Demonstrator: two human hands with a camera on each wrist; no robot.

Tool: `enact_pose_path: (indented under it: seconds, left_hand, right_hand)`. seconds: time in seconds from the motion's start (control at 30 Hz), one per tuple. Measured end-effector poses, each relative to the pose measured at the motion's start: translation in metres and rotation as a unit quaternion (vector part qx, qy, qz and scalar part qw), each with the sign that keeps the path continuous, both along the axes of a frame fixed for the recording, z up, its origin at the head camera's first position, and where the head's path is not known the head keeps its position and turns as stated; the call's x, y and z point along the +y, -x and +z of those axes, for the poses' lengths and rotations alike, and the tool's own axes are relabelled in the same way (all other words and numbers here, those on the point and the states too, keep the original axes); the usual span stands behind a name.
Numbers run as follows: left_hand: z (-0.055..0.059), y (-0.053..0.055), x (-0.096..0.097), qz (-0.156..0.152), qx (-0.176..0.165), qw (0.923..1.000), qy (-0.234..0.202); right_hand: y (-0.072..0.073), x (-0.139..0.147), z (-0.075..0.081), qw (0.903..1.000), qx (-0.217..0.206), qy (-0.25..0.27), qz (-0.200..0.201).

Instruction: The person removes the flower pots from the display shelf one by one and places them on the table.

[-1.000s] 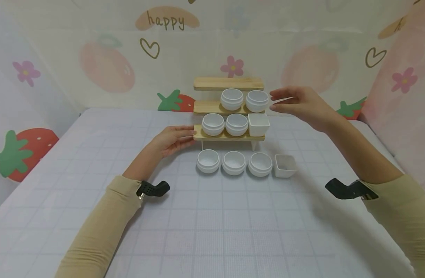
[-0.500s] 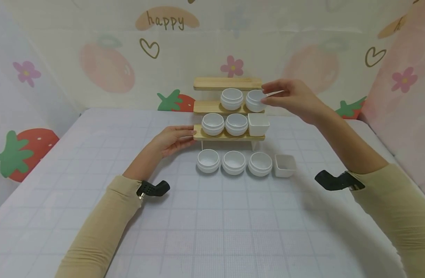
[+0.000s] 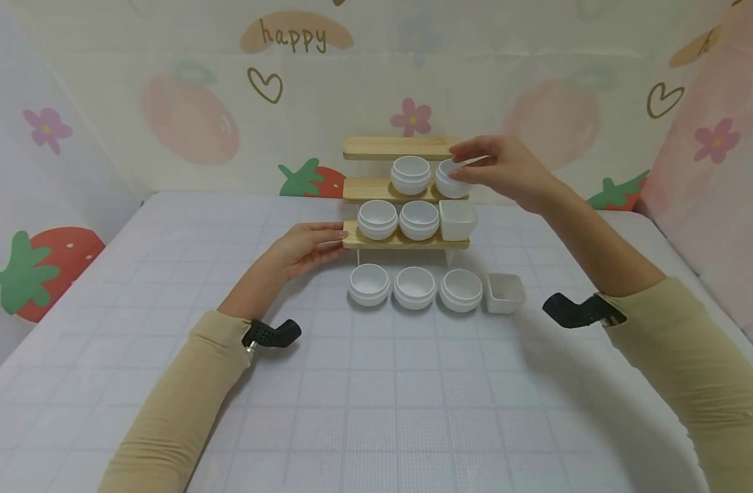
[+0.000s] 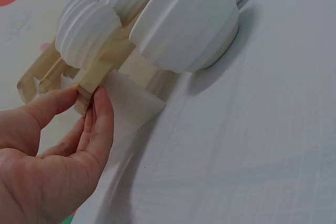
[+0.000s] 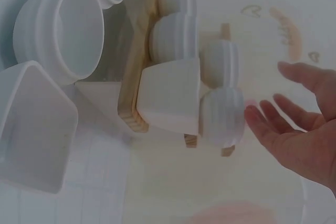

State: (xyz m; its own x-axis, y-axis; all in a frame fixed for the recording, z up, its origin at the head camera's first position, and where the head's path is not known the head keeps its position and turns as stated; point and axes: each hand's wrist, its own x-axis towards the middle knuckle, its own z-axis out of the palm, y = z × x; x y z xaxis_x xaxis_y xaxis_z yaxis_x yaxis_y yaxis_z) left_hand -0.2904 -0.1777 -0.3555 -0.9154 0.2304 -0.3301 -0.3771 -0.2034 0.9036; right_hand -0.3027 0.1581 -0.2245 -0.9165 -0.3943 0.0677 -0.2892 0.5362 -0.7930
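Note:
My left hand pinches the left end of the lowest wooden shelf of a three-step rack; the left wrist view shows the thumb above and fingers beneath the board. My right hand hovers at the rack's upper right, fingers loosely bent and apart. It partly covers the right round white bowl on the middle shelf. In the right wrist view, the fingertips are right by that bowl's rim, with nothing between fingers and thumb. Another round bowl stands beside it.
The lowest shelf carries two round bowls and a square white bowl. In front, on the table, stands a row of several round bowls with a square one at its right. The top shelf is bare wood.
My right hand has moved left and slightly up, from beside the middle shelf's right bowl to overlapping it. My left hand, the rack and the bowls have stayed in place.

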Motion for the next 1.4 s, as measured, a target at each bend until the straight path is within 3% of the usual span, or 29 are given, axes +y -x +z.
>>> enact_pose_path:
  seconds: [1.4]
  left_hand:
    - [-0.001,-0.003,-0.002,-0.002,0.006,1.0000,0.002]
  right_hand:
    - [0.029,-0.048,0.008,0.9992,-0.037,-0.011,-0.011]
